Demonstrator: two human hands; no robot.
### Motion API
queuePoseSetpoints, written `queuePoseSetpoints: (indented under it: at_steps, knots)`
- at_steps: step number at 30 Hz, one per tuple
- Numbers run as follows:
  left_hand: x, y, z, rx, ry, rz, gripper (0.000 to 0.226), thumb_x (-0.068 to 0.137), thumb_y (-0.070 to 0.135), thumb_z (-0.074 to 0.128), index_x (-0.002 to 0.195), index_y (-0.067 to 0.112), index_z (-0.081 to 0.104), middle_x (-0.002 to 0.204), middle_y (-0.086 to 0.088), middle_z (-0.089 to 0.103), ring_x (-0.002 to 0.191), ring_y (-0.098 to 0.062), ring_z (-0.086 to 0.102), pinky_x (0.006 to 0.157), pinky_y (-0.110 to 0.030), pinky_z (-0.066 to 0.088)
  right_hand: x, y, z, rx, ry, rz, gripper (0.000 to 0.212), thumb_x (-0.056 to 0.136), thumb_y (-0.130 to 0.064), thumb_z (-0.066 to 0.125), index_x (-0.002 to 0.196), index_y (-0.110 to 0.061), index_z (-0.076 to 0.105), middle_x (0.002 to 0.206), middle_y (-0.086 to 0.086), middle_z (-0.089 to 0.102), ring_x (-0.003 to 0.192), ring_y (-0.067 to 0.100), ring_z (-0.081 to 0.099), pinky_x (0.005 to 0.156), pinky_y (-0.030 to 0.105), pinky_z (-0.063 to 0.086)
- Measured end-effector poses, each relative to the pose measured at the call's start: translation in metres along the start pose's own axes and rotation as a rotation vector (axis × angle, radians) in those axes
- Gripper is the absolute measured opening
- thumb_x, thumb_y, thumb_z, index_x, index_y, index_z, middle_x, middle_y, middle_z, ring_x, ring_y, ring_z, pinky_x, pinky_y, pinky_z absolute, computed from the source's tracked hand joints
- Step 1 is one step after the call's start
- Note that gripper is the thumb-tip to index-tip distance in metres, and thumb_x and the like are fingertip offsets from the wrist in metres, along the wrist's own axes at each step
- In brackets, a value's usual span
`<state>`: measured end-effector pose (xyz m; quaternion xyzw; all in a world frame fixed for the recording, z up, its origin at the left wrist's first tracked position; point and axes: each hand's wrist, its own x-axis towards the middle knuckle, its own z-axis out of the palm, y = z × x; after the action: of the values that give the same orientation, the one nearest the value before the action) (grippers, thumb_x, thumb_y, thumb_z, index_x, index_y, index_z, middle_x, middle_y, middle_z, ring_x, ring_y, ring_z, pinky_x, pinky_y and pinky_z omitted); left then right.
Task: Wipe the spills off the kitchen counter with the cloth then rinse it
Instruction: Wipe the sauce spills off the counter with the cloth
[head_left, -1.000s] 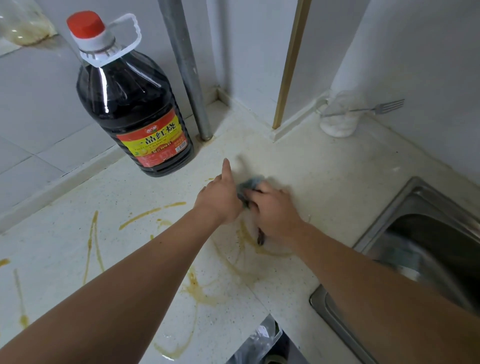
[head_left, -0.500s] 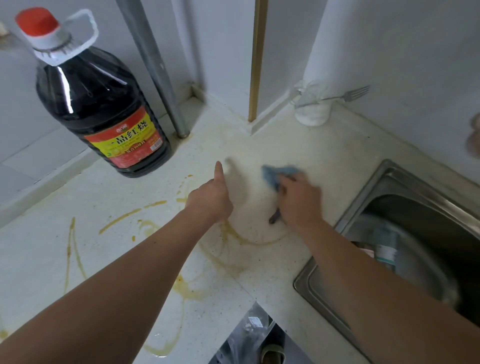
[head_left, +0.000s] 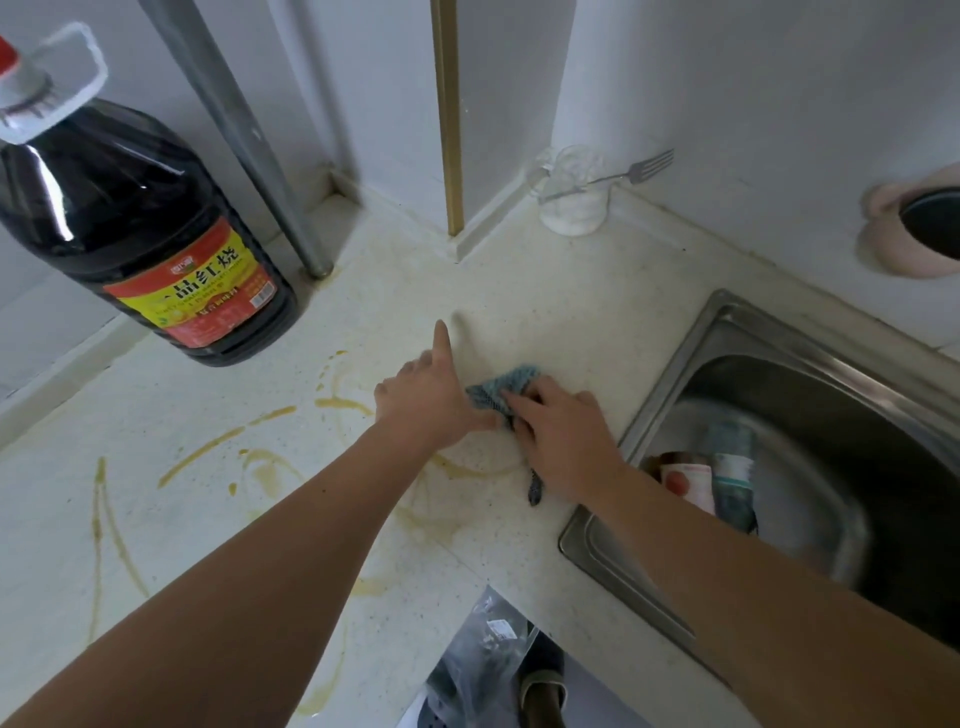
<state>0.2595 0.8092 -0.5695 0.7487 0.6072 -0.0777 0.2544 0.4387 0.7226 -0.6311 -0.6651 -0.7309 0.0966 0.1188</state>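
Note:
A small blue cloth (head_left: 503, 387) lies bunched on the pale speckled counter (head_left: 545, 312), with a dark tail sticking out under my wrist. My right hand (head_left: 566, 441) lies on top of it, fingers bent over the bunch, and holds it against the counter. Just left of it, my left hand (head_left: 423, 397) rests on the counter with one finger stretched forward and the others curled under. It touches the cloth's left edge and holds nothing. Yellow-brown spill streaks (head_left: 270, 415) run across the counter to the left and under both forearms.
A large bottle of dark sauce (head_left: 156, 234) stands at the back left beside a metal pipe (head_left: 249, 135). A glass with a fork (head_left: 571, 200) sits in the back corner. To the right are a steel sink (head_left: 727, 332) holding containers and a pink pot (head_left: 893, 244).
My right hand has slid the cloth leftward until it meets my left hand. The left hand has kept its place and pose.

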Motion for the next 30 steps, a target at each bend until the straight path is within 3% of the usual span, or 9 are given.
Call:
queuePoseSetpoints:
  at_steps: [1,5,10,14,15,19,24,28,30]
  knots:
    - [-0.001,0.000,0.001,0.034,-0.007,0.005,0.146,0.063,0.081,0.075,0.159,0.027,-0.021,0.157,-0.004,0.042,0.142,-0.030,0.044,0.112,-0.062,0.037,-0.003,0.012,-0.005,-0.019,-0.009,0.015,0.038,0.103,-0.030,0.054,0.139,-0.027,0.065,0.118,0.003,0.061,0.087,0.026,0.063,0.076,0.036,0.037]
    - [-0.007,0.001,0.012,0.126,0.006,0.007,0.149,0.063,0.080,0.076,0.159,0.024,-0.023,0.170,-0.005,0.016,0.155,-0.030,0.022,0.121,-0.062,0.024,-0.002,0.048,-0.029,0.002,0.132,0.622,0.039,0.108,-0.033,0.044,0.143,-0.027,0.058,0.135,0.009,0.056,0.103,0.029,0.063,0.099,0.045,0.045]
    - [-0.007,0.011,0.023,0.156,0.010,-0.010,0.148,0.066,0.084,0.070,0.157,0.024,-0.029,0.172,-0.014,0.000,0.158,-0.037,0.006,0.124,-0.059,0.019,-0.024,0.014,-0.006,0.001,0.004,0.050,0.042,0.102,-0.034,0.044,0.137,-0.026,0.065,0.113,0.002,0.060,0.083,0.023,0.060,0.075,0.036,0.041]
    - [-0.009,0.009,0.026,0.168,-0.011,0.008,0.146,0.067,0.082,0.072,0.157,0.028,-0.030,0.171,-0.019,-0.006,0.158,-0.041,0.001,0.125,-0.059,0.015,-0.019,0.048,-0.029,0.027,0.094,0.534,0.038,0.107,-0.033,0.046,0.143,-0.027,0.060,0.132,0.008,0.057,0.105,0.027,0.063,0.098,0.047,0.051]
    - [-0.010,0.008,0.026,0.176,-0.018,0.017,0.144,0.067,0.083,0.070,0.157,0.029,-0.029,0.171,-0.020,-0.007,0.158,-0.042,0.001,0.125,-0.058,0.016,-0.020,0.041,-0.029,0.022,0.095,0.534,0.039,0.107,-0.033,0.046,0.143,-0.026,0.059,0.132,0.008,0.056,0.104,0.026,0.063,0.099,0.046,0.051]
    - [-0.005,0.004,0.023,0.217,-0.013,0.046,0.135,0.067,0.093,0.057,0.159,0.034,-0.021,0.171,-0.019,-0.001,0.157,-0.042,0.007,0.125,-0.058,0.016,-0.039,0.010,-0.012,0.011,-0.011,0.053,0.036,0.102,-0.034,0.050,0.135,-0.029,0.064,0.117,0.001,0.060,0.088,0.020,0.061,0.084,0.039,0.047]
    - [-0.009,0.005,0.021,0.217,-0.048,0.037,0.120,0.067,0.099,0.045,0.160,0.045,-0.009,0.171,-0.017,-0.007,0.157,-0.042,0.002,0.123,-0.065,0.013,-0.024,0.036,-0.028,0.018,0.093,0.571,0.042,0.108,-0.034,0.043,0.147,-0.025,0.056,0.132,0.009,0.055,0.107,0.027,0.062,0.104,0.050,0.049]
    - [-0.007,0.008,0.024,0.228,-0.069,0.023,0.115,0.064,0.104,0.034,0.158,0.051,-0.006,0.171,-0.017,-0.012,0.157,-0.043,-0.003,0.118,-0.071,0.016,-0.034,-0.007,-0.011,0.010,0.058,0.285,0.041,0.106,-0.033,0.050,0.146,-0.027,0.058,0.127,0.005,0.059,0.091,0.021,0.064,0.090,0.040,0.046]
    - [-0.007,0.007,0.024,0.232,-0.072,0.024,0.115,0.065,0.103,0.035,0.157,0.052,-0.009,0.171,-0.016,-0.013,0.157,-0.042,-0.004,0.116,-0.074,0.014,-0.035,0.012,-0.017,-0.046,0.041,0.287,0.038,0.106,-0.034,0.050,0.143,-0.029,0.060,0.125,0.004,0.061,0.093,0.021,0.064,0.091,0.040,0.045]
